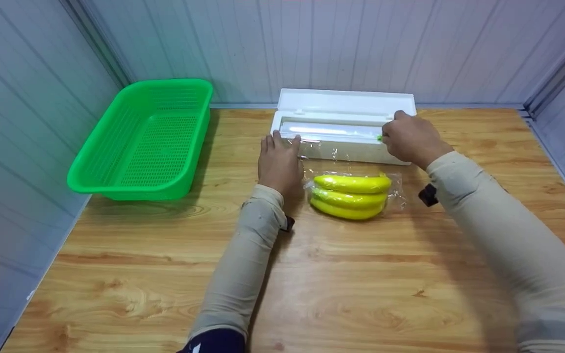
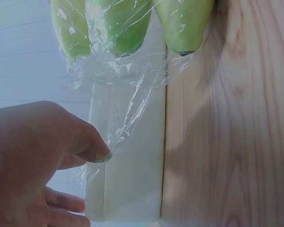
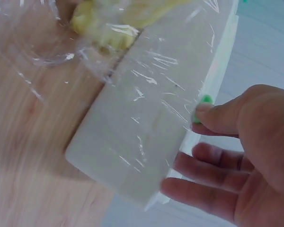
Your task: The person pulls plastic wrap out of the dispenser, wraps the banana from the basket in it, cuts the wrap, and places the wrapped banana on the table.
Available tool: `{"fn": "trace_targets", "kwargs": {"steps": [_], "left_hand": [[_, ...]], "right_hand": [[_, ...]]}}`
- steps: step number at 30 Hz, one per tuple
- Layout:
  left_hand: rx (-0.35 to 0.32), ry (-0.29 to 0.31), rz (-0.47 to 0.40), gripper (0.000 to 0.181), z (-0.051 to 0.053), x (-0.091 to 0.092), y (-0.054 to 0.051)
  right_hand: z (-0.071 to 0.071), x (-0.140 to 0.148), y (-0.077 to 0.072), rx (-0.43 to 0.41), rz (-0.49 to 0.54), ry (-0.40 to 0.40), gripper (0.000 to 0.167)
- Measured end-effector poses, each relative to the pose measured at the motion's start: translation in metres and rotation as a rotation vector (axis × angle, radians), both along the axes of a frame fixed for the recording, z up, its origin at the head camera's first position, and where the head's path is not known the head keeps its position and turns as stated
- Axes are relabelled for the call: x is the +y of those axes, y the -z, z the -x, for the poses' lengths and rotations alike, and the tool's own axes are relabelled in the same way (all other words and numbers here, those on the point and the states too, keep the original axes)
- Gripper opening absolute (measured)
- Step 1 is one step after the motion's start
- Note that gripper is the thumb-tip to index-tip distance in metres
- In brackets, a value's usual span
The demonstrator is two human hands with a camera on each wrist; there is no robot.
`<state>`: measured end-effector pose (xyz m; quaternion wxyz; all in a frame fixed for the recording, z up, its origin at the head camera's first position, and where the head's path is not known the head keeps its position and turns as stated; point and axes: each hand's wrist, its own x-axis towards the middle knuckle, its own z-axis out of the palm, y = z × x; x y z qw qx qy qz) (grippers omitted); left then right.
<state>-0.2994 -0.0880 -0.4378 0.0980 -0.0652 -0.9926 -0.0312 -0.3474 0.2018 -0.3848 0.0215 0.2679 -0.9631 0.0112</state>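
Observation:
A white cling film dispenser box stands near the back wall, its lid raised and a roll of clear film inside. Film stretches from its front edge over a bunch of yellow bananas. My left hand rests on the box's left front edge, fingers spread; in the left wrist view its thumb presses the film there. At the box's right end my right hand pinches a small green slide cutter between thumb and finger. That hand partly hides the cutter in the head view.
A green plastic basket with perforated sides stands to the left on the wooden table. White panel walls rise behind and at both sides. Dark wrist devices sit under both sleeves.

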Motion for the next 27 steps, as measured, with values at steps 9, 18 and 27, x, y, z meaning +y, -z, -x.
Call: {"fn": "trace_targets", "kwargs": {"steps": [9,18,27], "left_hand": [[-0.011,-0.017,-0.014,0.054,0.005,0.004,0.0],[-0.009,-0.012,-0.026,0.052,0.005,0.005,0.0],[0.006,0.001,-0.029,0.053,0.004,0.004,0.001]], "right_hand": [[-0.006,0.003,0.008,0.013,0.096,0.082,0.033],[0.001,0.003,0.014,-0.058,0.299,0.197,0.039],[0.002,-0.001,0.014,-0.008,0.303,0.186,0.034]]}}
